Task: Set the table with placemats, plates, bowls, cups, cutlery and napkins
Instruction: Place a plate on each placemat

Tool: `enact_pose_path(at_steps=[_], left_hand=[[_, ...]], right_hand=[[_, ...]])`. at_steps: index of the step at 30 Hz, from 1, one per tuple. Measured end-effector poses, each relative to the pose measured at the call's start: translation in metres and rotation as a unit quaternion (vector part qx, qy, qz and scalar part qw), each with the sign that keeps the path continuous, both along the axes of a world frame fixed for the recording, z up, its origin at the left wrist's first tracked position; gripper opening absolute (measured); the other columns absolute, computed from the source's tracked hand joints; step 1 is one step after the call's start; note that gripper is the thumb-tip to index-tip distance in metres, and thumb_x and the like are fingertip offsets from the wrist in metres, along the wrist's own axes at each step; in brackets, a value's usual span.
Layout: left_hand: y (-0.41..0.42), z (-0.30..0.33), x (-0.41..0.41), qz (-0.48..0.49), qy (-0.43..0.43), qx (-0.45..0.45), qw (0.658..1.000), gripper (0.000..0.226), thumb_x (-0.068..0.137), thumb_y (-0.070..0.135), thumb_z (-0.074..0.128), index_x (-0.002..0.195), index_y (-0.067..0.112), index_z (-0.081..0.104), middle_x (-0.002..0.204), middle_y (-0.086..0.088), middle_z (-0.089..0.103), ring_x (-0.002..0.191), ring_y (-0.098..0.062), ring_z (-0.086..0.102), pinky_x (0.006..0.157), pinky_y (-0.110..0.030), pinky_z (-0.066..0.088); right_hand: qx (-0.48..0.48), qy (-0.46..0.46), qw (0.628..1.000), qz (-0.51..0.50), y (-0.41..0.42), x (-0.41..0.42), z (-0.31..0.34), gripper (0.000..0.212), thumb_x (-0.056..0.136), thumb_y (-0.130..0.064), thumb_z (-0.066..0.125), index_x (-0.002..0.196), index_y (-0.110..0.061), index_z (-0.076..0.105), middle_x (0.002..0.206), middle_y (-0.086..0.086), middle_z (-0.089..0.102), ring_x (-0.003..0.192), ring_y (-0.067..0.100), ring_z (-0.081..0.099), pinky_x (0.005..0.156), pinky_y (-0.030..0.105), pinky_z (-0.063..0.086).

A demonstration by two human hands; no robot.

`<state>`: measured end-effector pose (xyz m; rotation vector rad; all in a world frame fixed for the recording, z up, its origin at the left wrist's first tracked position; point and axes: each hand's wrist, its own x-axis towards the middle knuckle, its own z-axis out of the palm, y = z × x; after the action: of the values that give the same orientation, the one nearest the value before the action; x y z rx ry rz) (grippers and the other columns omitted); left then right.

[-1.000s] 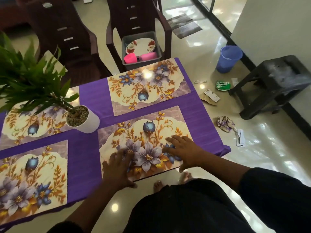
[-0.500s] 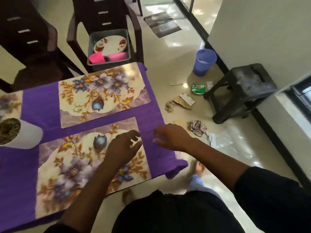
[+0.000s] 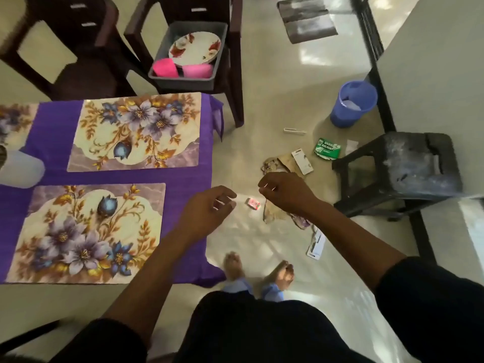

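Two floral placemats lie on the purple tablecloth (image 3: 55, 132): a near placemat (image 3: 86, 231) and a far placemat (image 3: 136, 132). A grey tub (image 3: 183, 79) on a dark chair (image 3: 233, 61) beyond the table holds a floral plate (image 3: 195, 49) and two pink cups (image 3: 165, 68). My left hand (image 3: 207, 213) hovers over the table's right edge, fingers loosely curled, empty. My right hand (image 3: 285, 192) hangs past the table, above the floor, fingers apart and holding nothing.
A white plant pot (image 3: 19, 169) stands at the left edge. A second dark chair (image 3: 65, 48) is at the back left. On the floor lie scraps of packaging (image 3: 327, 149), a blue bucket (image 3: 352, 103) and a black stool (image 3: 408, 169). My bare feet (image 3: 259, 271) show below.
Both hands have lifted off the near placemat and moved right, toward the table's end. My view has swung right, so the plant has left the frame.
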<state>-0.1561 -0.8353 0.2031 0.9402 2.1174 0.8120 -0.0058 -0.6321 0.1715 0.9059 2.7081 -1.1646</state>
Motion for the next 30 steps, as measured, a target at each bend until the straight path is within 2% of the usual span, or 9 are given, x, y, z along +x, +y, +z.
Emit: enact_pose_path(at_steps=[6, 11, 15, 17, 20, 22, 25, 27, 30], left_hand=[[0.05, -0.006, -0.012, 0.037, 0.001, 0.014, 0.999, 0.013, 0.097, 0.029, 0.072, 0.109, 0.029, 0.074, 0.096, 0.009, 0.075, 0.086, -0.004, 0.07, 0.082, -0.027, 0.059], [0.097, -0.016, -0.049, 0.096, -0.041, 0.048, 0.993, 0.012, 0.096, 0.025, 0.073, 0.106, 0.03, 0.075, 0.09, 0.006, 0.076, 0.083, -0.008, 0.073, 0.078, -0.023, 0.057], [0.134, -0.024, -0.098, 0.152, -0.104, 0.07, 0.98, 0.017, 0.1, 0.011, 0.065, 0.111, 0.021, 0.073, 0.091, 0.0, 0.079, 0.082, -0.016, 0.075, 0.073, -0.024, 0.057], [0.148, -0.025, -0.126, 0.18, -0.132, 0.067, 0.973, 0.02, 0.102, 0.009, 0.06, 0.111, 0.022, 0.072, 0.092, 0.001, 0.08, 0.083, -0.019, 0.075, 0.074, -0.029, 0.057], [0.165, -0.022, -0.172, 0.183, -0.146, 0.068, 0.97, 0.016, 0.103, 0.017, 0.06, 0.111, 0.024, 0.072, 0.095, 0.004, 0.08, 0.086, -0.02, 0.076, 0.079, -0.035, 0.06], [0.177, -0.017, -0.206, 0.199, -0.155, 0.082, 0.964, 0.014, 0.102, 0.017, 0.063, 0.111, 0.023, 0.072, 0.095, 0.001, 0.08, 0.089, -0.021, 0.076, 0.081, -0.033, 0.061], [0.195, -0.007, -0.25, 0.243, -0.178, 0.092, 0.949, 0.015, 0.103, 0.014, 0.061, 0.11, 0.02, 0.072, 0.099, -0.004, 0.08, 0.087, -0.017, 0.075, 0.073, -0.026, 0.059], [0.21, -0.008, -0.285, 0.277, -0.195, 0.094, 0.936, 0.017, 0.104, 0.013, 0.059, 0.113, 0.016, 0.072, 0.1, -0.005, 0.079, 0.084, -0.015, 0.074, 0.069, -0.025, 0.058], [0.23, -0.014, -0.337, 0.304, -0.218, 0.085, 0.923, 0.017, 0.106, 0.017, 0.056, 0.117, 0.016, 0.069, 0.102, -0.005, 0.077, 0.086, -0.018, 0.071, 0.072, -0.03, 0.057]], right_hand=[[-0.03, 0.028, 0.999, -0.002, 0.041, -0.015, 0.007, 0.011, 0.094, -0.033, 0.068, 0.101, -0.029, 0.074, 0.08, -0.02, 0.065, 0.078, -0.008, 0.058, 0.078, 0.029, 0.051], [-0.031, 0.024, 0.999, 0.005, 0.086, -0.053, 0.008, 0.012, 0.095, -0.035, 0.067, 0.102, -0.028, 0.075, 0.09, -0.013, 0.071, 0.085, 0.003, 0.064, 0.079, 0.029, 0.052], [-0.025, 0.013, 1.0, 0.004, 0.129, -0.101, 0.006, 0.015, 0.096, -0.03, 0.068, 0.105, -0.022, 0.077, 0.092, -0.013, 0.069, 0.085, 0.006, 0.064, 0.082, 0.031, 0.053], [-0.03, 0.006, 0.999, -0.006, 0.15, -0.131, 0.007, 0.015, 0.096, -0.03, 0.068, 0.104, -0.022, 0.077, 0.093, -0.012, 0.073, 0.085, 0.006, 0.068, 0.084, 0.034, 0.056], [-0.042, 0.012, 0.999, -0.016, 0.178, -0.183, 0.005, 0.014, 0.095, -0.031, 0.067, 0.101, -0.022, 0.077, 0.092, -0.009, 0.075, 0.084, 0.009, 0.071, 0.084, 0.039, 0.059], [-0.046, 0.018, 0.998, -0.025, 0.196, -0.223, 0.006, 0.014, 0.092, -0.034, 0.067, 0.099, -0.026, 0.076, 0.09, -0.009, 0.076, 0.081, 0.01, 0.072, 0.083, 0.04, 0.06], [-0.09, 0.018, 0.995, -0.043, 0.218, -0.281, 0.007, 0.009, 0.091, -0.029, 0.067, 0.097, -0.027, 0.074, 0.083, -0.006, 0.076, 0.072, 0.009, 0.074, 0.078, 0.042, 0.062], [-0.103, 0.034, 0.993, -0.053, 0.233, -0.327, 0.009, 0.008, 0.091, -0.023, 0.069, 0.098, -0.024, 0.074, 0.082, -0.004, 0.076, 0.069, 0.009, 0.074, 0.074, 0.041, 0.064], [-0.167, 0.031, 0.981, -0.097, 0.259, -0.398, 0.005, 0.014, 0.091, -0.02, 0.071, 0.105, -0.015, 0.073, 0.087, 0.005, 0.076, 0.073, 0.018, 0.076, 0.066, 0.038, 0.065]])
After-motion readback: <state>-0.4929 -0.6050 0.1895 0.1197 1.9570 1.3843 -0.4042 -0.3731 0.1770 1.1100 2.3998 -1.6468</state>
